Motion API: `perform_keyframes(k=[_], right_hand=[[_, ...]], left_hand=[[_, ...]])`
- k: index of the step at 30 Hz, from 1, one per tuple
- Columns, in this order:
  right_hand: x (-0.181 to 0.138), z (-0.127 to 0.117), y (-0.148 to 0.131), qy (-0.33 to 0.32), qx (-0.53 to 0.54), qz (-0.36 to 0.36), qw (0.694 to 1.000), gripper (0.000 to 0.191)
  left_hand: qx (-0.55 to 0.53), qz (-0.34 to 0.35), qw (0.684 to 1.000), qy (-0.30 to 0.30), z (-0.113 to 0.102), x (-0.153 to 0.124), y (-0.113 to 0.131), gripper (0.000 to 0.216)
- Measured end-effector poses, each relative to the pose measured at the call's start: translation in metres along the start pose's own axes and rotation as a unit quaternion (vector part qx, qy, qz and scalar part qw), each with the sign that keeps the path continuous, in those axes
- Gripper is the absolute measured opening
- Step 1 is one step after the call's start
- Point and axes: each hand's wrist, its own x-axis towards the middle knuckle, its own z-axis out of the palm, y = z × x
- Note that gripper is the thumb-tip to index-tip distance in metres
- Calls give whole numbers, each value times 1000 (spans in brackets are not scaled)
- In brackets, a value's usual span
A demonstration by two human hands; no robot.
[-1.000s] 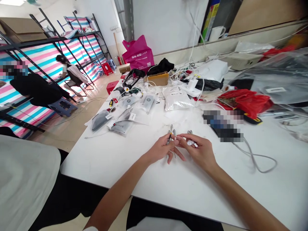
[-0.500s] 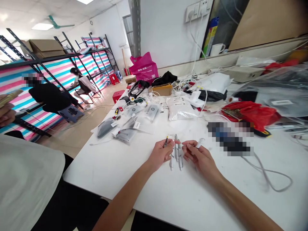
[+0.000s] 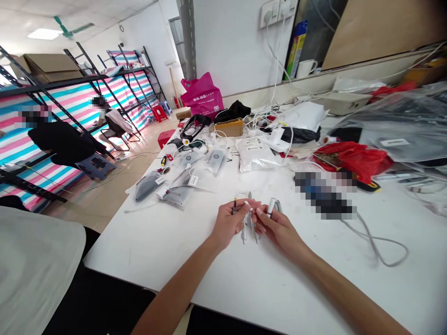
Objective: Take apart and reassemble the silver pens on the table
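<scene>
My left hand (image 3: 228,223) is closed, thumb and forefinger pinching a small white piece (image 3: 247,204). A short dark rod with a yellow tip (image 3: 235,205) sticks up from the same hand. My right hand (image 3: 279,229) is closed around a white tube with a dark band (image 3: 270,207), like part of a pen. The fingertips of both hands meet at the small white piece. Several slim white and grey pens (image 3: 257,238) lie on the table under the fingers, partly hidden by them. A grey curved piece (image 3: 278,205) shows just behind the right hand.
On the white table (image 3: 157,260), plastic-bagged items (image 3: 179,195) lie ahead to the left. A white package (image 3: 256,156) sits in front, with tangled cables behind it. To the right are a blurred-out dark object (image 3: 324,195) with a grey cable and a red bag (image 3: 352,160). People sit far left.
My right hand has moved in, so its fingertips now meet the left hand's. The white tube in it stands more upright. The view has turned slightly to the right.
</scene>
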Motion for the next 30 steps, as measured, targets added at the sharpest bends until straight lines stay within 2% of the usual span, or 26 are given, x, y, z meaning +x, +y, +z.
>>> perform_keyframes(k=[4,9,14,19,26,30], right_hand=[[-1,1,-1,19,62,17,998,32],[-2,-1,-2,1,79,29,996,27],[-4,0,-5,-22,86,48,995,30],[-3,-1,-6,-20,116,63,991,28],[-4,1,-5,-4,132,70,989,27],[-6,1,-5,-6,141,73,987,26]], left_hand=[[3,12,1000,-10,1,0,-4,54],[13,22,999,-29,3,-2,-6,48],[53,29,998,1,6,-5,-3,53],[45,32,998,21,4,-4,-2,49],[73,27,997,-9,5,-6,-2,45],[90,40,995,-5,7,-7,-2,41]])
